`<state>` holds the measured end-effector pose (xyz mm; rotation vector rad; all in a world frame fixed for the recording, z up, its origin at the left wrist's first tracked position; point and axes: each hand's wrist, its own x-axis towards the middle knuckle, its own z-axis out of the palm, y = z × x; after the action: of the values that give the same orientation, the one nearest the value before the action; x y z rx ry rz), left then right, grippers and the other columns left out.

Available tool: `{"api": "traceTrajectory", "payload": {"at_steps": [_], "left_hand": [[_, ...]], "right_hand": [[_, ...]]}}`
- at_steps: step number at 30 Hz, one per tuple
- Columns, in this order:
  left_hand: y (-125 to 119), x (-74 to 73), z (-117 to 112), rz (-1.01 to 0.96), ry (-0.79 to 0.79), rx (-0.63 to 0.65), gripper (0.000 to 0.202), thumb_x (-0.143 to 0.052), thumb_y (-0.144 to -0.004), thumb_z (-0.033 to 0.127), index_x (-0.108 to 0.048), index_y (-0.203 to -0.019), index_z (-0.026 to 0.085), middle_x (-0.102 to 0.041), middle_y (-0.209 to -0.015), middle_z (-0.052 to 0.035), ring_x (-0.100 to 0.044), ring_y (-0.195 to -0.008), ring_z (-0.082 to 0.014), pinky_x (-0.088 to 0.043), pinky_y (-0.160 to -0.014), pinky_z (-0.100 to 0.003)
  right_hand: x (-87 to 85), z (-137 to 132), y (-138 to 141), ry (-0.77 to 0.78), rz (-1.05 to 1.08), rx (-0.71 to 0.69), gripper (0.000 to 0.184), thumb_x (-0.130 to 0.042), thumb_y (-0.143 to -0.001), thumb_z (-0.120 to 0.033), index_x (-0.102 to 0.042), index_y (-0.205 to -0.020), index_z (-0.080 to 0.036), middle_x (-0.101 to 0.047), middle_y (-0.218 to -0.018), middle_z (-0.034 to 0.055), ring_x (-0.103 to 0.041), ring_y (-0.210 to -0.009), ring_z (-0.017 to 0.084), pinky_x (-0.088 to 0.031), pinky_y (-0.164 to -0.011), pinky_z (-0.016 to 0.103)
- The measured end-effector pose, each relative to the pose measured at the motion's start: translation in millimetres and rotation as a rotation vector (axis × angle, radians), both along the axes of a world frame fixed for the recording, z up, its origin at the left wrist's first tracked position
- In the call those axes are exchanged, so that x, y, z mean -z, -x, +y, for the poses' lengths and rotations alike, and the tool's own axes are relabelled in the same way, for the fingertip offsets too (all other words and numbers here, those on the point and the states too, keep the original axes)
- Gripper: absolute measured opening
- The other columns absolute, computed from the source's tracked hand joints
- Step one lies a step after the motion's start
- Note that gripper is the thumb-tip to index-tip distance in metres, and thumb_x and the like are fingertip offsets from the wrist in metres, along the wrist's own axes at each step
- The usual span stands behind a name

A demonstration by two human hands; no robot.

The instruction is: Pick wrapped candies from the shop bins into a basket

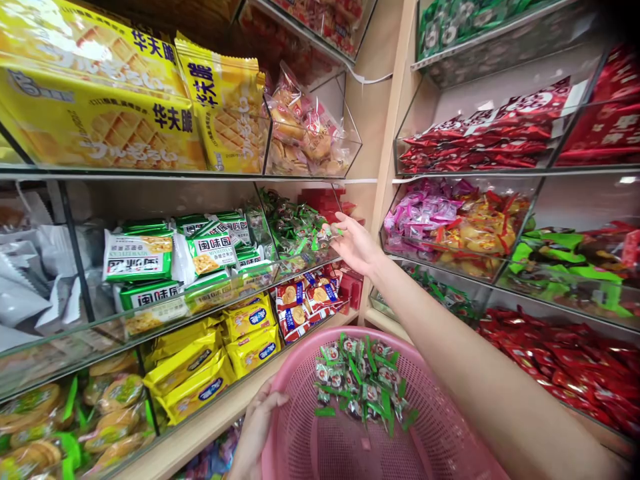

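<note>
My left hand (257, 427) grips the left rim of a pink perforated plastic basket (295, 373). Inside the basket lies a heap of small candies (363, 380) in clear and green wrappers. My right hand (356, 243) reaches over the basket to a clear shelf bin holding the same kind of green-wrapped candies (295, 223). Its fingers are closed around a small wrapped candy (327, 235) at the bin's right end; part of the grip is hard to make out.
Green-and-white snack packs (213, 253) fill the bin to the left, above yellow packets (250, 340). Large yellow waffle packs (100, 113) stand on the upper shelf. A wooden post (387, 133) divides the shelves. On the right are pink-wrapped sweets (423, 213) and red packets (550, 367).
</note>
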<state>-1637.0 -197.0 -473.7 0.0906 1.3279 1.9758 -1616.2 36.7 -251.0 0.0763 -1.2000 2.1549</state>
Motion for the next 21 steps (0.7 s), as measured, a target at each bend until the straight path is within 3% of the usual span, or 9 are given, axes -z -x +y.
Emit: {"api": "traceTrajectory", "payload": {"at_steps": [5,11,13,17,21], "left_hand": [[1.1,0.7,-0.1,0.005,0.024,0.016,0.045,-0.058,-0.055,0.016,-0.059,-0.100,0.017,-0.068,-0.087,-0.0035,-0.062,-0.084,-0.0198,-0.044,-0.078,-0.029],[-2.0,-2.1,0.2,0.012,0.010,0.026,0.045,-0.058,-0.057,0.013,-0.059,-0.102,0.017,-0.068,-0.084,-0.0012,-0.063,-0.080,-0.0185,-0.045,-0.074,-0.027],[-1.8,-2.1,1.1,0.010,0.007,0.030,0.050,-0.058,-0.056,0.013,-0.058,-0.106,0.018,-0.068,-0.085,-0.0012,-0.063,-0.080,-0.0191,-0.045,-0.075,-0.028],[0.0,-0.6,2.4,0.001,0.017,0.017,0.055,-0.058,-0.055,0.013,-0.056,-0.110,0.017,-0.068,-0.087,-0.0025,-0.063,-0.080,-0.0203,-0.045,-0.076,-0.030],[2.6,3.8,2.7,-0.017,0.018,0.008,0.055,-0.058,-0.055,0.012,-0.056,-0.110,0.017,-0.068,-0.089,-0.0027,-0.063,-0.082,-0.0206,-0.046,-0.074,-0.029]], "right_hand": [[26.7,-0.6,-45.1,-0.215,-0.047,0.059,0.031,-0.054,-0.070,-0.015,-0.046,-0.098,-0.025,-0.053,-0.071,-0.0076,-0.055,-0.071,0.007,-0.046,-0.067,0.021],[92.8,4.7,-107.2,-0.788,-0.380,0.150,0.028,-0.053,-0.077,-0.026,-0.045,-0.104,-0.023,-0.050,-0.075,-0.0032,-0.049,-0.066,0.010,-0.042,-0.063,0.025],[114.3,11.0,-121.0,-0.900,-0.457,0.137,0.028,-0.049,-0.080,-0.029,-0.043,-0.106,-0.022,-0.049,-0.075,-0.0021,-0.049,-0.068,0.012,-0.042,-0.065,0.028],[145.2,23.9,-136.8,-0.899,-0.539,0.117,0.029,-0.045,-0.083,-0.032,-0.038,-0.109,-0.022,-0.047,-0.077,-0.0013,-0.049,-0.071,0.013,-0.042,-0.068,0.029],[158.3,29.3,-142.1,-0.869,-0.554,0.088,0.030,-0.046,-0.083,-0.035,-0.037,-0.108,-0.024,-0.043,-0.075,-0.0033,-0.045,-0.065,0.011,-0.040,-0.063,0.027]]}}
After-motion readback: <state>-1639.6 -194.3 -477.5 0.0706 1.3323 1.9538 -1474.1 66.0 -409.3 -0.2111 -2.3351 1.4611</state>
